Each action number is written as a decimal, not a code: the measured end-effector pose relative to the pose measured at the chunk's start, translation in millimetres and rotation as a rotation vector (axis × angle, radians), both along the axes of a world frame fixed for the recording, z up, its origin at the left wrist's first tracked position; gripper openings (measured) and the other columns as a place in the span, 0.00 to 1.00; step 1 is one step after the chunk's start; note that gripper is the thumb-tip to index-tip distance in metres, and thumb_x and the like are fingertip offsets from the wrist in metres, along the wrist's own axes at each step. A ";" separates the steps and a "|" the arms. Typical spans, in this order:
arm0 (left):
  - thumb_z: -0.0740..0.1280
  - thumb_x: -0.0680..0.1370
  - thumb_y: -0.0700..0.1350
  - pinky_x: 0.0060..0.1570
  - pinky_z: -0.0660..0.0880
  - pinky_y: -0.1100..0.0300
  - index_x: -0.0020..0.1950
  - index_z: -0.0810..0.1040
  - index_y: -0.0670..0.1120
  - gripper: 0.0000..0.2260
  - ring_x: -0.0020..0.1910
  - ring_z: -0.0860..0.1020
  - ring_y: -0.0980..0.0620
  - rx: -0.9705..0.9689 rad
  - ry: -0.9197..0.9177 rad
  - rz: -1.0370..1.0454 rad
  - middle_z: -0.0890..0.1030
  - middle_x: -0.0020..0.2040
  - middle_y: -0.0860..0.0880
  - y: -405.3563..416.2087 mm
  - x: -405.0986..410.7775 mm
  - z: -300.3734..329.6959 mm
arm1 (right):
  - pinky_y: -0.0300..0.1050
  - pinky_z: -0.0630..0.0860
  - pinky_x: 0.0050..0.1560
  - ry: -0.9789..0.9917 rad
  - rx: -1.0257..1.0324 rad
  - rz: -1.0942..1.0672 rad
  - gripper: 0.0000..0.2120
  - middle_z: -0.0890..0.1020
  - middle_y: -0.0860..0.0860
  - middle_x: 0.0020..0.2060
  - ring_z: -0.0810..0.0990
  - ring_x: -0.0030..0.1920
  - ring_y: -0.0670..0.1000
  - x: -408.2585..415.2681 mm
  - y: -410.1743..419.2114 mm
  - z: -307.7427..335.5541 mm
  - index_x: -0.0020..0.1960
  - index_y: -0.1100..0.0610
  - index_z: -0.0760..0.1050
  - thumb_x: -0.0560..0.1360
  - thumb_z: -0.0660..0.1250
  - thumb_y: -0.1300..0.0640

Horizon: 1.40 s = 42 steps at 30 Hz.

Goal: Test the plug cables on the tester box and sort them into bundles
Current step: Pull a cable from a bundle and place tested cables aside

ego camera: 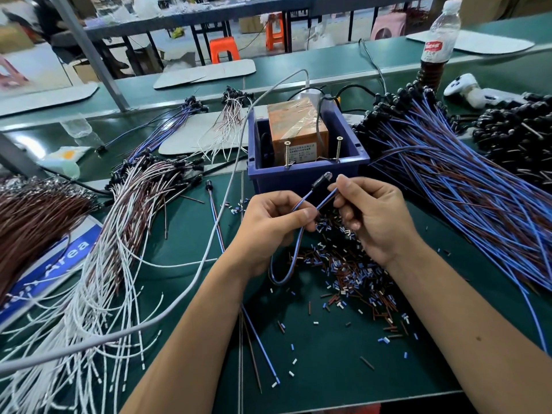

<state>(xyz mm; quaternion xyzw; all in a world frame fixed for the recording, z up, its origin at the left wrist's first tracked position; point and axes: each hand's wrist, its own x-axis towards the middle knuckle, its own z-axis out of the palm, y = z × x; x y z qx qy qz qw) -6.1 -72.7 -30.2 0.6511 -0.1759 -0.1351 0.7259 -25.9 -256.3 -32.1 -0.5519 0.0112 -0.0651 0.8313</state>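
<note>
Just in front of the blue plastic bin (307,174) holding the orange tester box (297,130), the left hand (273,227) and right hand (372,218) pinch a looped blue-and-brown plug cable (294,249), likely readying its ends for the two upright screws (339,147).

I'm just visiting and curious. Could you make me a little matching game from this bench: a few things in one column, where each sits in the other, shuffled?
Things:
1. blue cable pile
2. white cable pile
3. orange tester box
4. drink bottle

Places:
A. inside the blue bin
B. far right, standing upright
C. left of the hands
D. right of the bin

Pairs: 1-D, 2-C, 3-A, 4-B
</note>
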 end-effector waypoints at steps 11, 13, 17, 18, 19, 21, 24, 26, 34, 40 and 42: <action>0.70 0.75 0.37 0.22 0.59 0.70 0.39 0.81 0.43 0.06 0.21 0.62 0.59 -0.034 -0.048 -0.083 0.79 0.30 0.46 7.7 -0.3 3.5 | 0.32 0.67 0.23 0.087 0.298 -0.109 0.09 0.81 0.51 0.33 0.74 0.28 0.43 2.7 -9.2 -2.4 0.42 0.59 0.84 0.77 0.71 0.55; 0.70 0.75 0.37 0.21 0.58 0.71 0.37 0.82 0.45 0.08 0.21 0.62 0.59 -0.070 -0.037 -0.055 0.79 0.30 0.46 11.5 0.0 5.0 | 0.33 0.66 0.22 0.070 0.196 -0.172 0.09 0.81 0.51 0.32 0.73 0.27 0.44 4.5 -19.9 -2.6 0.42 0.59 0.83 0.78 0.72 0.54; 0.69 0.76 0.38 0.21 0.58 0.70 0.39 0.82 0.45 0.07 0.21 0.60 0.60 -0.196 0.016 0.060 0.80 0.32 0.47 9.7 2.0 5.2 | 0.35 0.62 0.19 0.013 -0.188 -0.170 0.19 0.78 0.51 0.27 0.70 0.22 0.45 3.2 -10.5 -6.8 0.43 0.62 0.83 0.70 0.76 0.45; 0.69 0.77 0.38 0.21 0.58 0.70 0.40 0.81 0.44 0.06 0.21 0.61 0.61 -0.209 0.017 0.074 0.81 0.33 0.47 7.3 1.3 4.0 | 0.35 0.62 0.19 0.008 -0.218 -0.160 0.21 0.78 0.51 0.27 0.70 0.21 0.45 3.2 -7.3 -7.0 0.45 0.62 0.83 0.70 0.75 0.43; 0.69 0.77 0.38 0.21 0.58 0.70 0.41 0.81 0.44 0.06 0.21 0.61 0.61 -0.217 0.019 0.085 0.81 0.33 0.47 4.6 0.4 2.5 | 0.35 0.62 0.19 -0.001 -0.224 -0.135 0.20 0.78 0.51 0.28 0.71 0.21 0.45 2.8 -4.8 -7.0 0.45 0.60 0.84 0.71 0.74 0.42; 0.70 0.77 0.39 0.21 0.58 0.69 0.41 0.81 0.43 0.05 0.21 0.63 0.60 -0.217 0.035 0.102 0.82 0.34 0.46 -1.8 -1.8 -0.3 | 0.34 0.62 0.18 -0.031 -0.189 -0.042 0.16 0.79 0.52 0.29 0.71 0.22 0.45 0.8 0.2 -6.9 0.45 0.56 0.86 0.73 0.72 0.43; 0.71 0.75 0.41 0.24 0.56 0.66 0.40 0.82 0.45 0.04 0.24 0.64 0.56 -0.182 0.055 0.116 0.82 0.35 0.44 -10.4 -5.0 -1.7 | 0.33 0.60 0.19 -0.093 -0.143 0.046 0.09 0.80 0.54 0.30 0.69 0.21 0.46 -1.7 8.6 -7.7 0.45 0.55 0.87 0.73 0.73 0.50; 0.72 0.75 0.42 0.24 0.56 0.65 0.39 0.83 0.48 0.05 0.25 0.65 0.55 -0.176 0.056 0.117 0.82 0.36 0.44 -12.7 -7.1 -1.6 | 0.34 0.59 0.19 -0.103 -0.126 0.059 0.06 0.80 0.56 0.30 0.68 0.20 0.46 -2.5 12.1 -7.7 0.44 0.55 0.87 0.73 0.74 0.53; 0.70 0.79 0.37 0.35 0.73 0.65 0.44 0.80 0.44 0.05 0.32 0.79 0.54 -0.013 -0.409 0.473 0.83 0.34 0.47 -20.7 -13.9 -2.8 | 0.34 0.60 0.19 -0.117 -0.011 0.003 0.08 0.82 0.54 0.38 0.68 0.21 0.46 -2.1 5.6 0.5 0.46 0.58 0.75 0.84 0.63 0.60; 0.69 0.79 0.37 0.33 0.71 0.65 0.57 0.81 0.54 0.13 0.31 0.77 0.54 -0.101 -0.514 0.732 0.81 0.34 0.48 -21.4 -17.9 -4.3 | 0.34 0.57 0.19 -0.119 -0.048 -0.029 0.10 0.82 0.55 0.32 0.65 0.18 0.45 -0.6 3.0 0.0 0.46 0.59 0.80 0.84 0.64 0.59; 0.68 0.79 0.37 0.33 0.71 0.64 0.57 0.81 0.56 0.14 0.31 0.75 0.51 -0.111 -0.492 0.785 0.79 0.33 0.42 -21.3 -16.2 -4.3 | 0.34 0.57 0.19 -0.116 -0.051 -0.025 0.10 0.82 0.55 0.33 0.65 0.18 0.45 0.2 2.6 -0.2 0.46 0.59 0.81 0.84 0.65 0.59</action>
